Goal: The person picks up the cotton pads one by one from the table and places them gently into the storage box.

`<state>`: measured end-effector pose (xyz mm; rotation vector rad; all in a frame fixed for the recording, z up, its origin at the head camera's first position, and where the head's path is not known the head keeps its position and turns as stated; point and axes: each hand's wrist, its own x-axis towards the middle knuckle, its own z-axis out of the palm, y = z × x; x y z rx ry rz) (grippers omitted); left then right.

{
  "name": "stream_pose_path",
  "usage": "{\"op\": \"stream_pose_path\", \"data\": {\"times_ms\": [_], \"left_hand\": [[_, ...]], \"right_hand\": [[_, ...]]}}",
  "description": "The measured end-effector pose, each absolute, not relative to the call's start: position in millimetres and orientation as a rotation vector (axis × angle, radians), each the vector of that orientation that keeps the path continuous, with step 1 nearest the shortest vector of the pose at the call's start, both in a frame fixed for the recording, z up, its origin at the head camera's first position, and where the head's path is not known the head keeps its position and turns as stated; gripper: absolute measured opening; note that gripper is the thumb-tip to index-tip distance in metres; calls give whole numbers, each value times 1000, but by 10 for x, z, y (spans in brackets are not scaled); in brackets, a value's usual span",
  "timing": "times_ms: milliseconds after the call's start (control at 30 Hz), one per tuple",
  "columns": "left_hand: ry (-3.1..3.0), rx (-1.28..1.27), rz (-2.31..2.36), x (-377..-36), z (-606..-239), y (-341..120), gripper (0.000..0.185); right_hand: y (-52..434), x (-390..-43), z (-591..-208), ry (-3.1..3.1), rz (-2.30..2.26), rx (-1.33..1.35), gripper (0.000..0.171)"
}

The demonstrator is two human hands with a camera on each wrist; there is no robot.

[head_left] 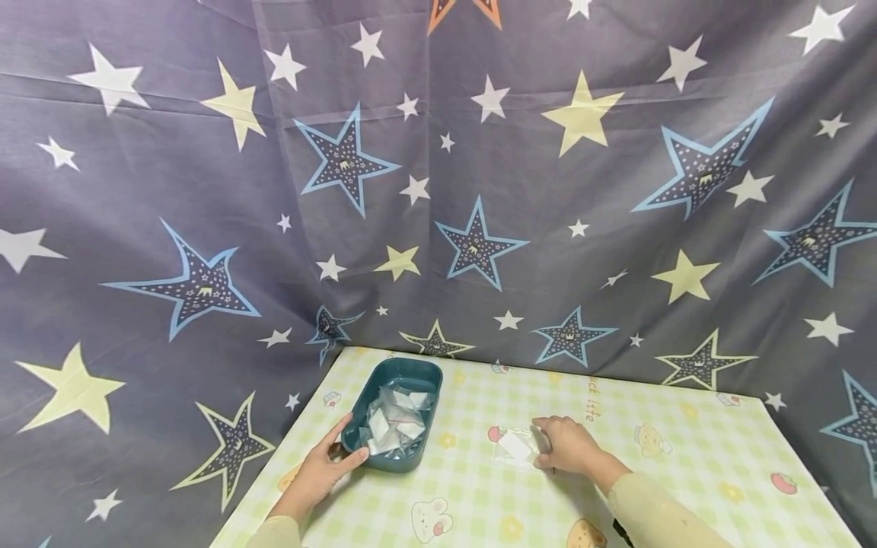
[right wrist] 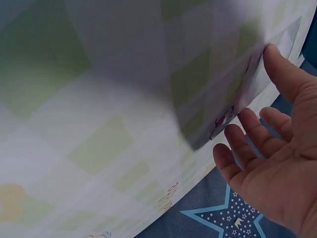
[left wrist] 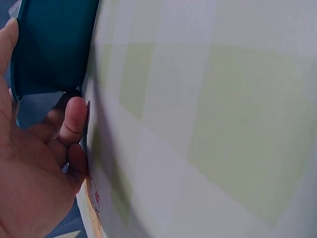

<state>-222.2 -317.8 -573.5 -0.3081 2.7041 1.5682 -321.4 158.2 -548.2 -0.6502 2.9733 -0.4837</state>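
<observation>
- Left hand (head_left: 322, 468) rests against the near left corner of the dark teal oval plastic tray (head_left: 395, 377), thumb along its near wall and fingers curled loosely round that end — it steadies the tray rather than lifts it. In the left wrist view the fingertips (left wrist: 74, 116) sit beside the tray's wall at the tabletop.
- The tray stands near the table's far left corner and holds a heap of small clear plastic sachets with white contents (head_left: 393, 422).
- Right hand (head_left: 569, 445) lies palm down toward the middle of the table covered in a green-and-white checked cloth with cartoon prints (head_left: 685, 449). Its fingers press on one clear flat sachet with a white insert (head_left: 515, 445), which lies on the cloth well apart from the tray, to its right. In the right wrist view the fingers look relaxed and spread; a true pinch cannot be confirmed.
- Judgement — to handle this sachet cleanly, keep the tray pinned at that corner so it does not skate on the slick cloth.
- The film is thin and flat; sliding it to raise an edge should serve better than clawing at it.
</observation>
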Motion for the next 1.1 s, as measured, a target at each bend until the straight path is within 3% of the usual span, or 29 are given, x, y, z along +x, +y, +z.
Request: {"op": "stream_pose_path", "data": {"times_ms": [167, 500, 600, 800, 1000, 1100], "left_hand": [[2715, -314, 1564, -2239, -5724, -3184, 88], [2699, -315, 1558, -2250, -5763, -3207, 88], [2696, -316, 1555, -2256, -5775, -3212, 88], [2704, -317, 1540, -2255, -5777, -3219, 89], [2712, -310, 1532, -2237, -5750, -3207, 89], [2716, -307, 1527, -2232, -5745, -3199, 89]], "right_hand": [[1540, -3209, -5472, 2962, -550, -612, 72], [1540, -3193, -5494, 2766, -912, -551, 37], [1567, -3179, -5503, 2610, -1126, -515, 38], [1624, -3166, -5495, 2318, -1396, -556, 64], [1637, -3135, -5475, 2307, -1337, -663, 41], [1640, -3125, -5474, 2330, -1306, -687, 38]]}}
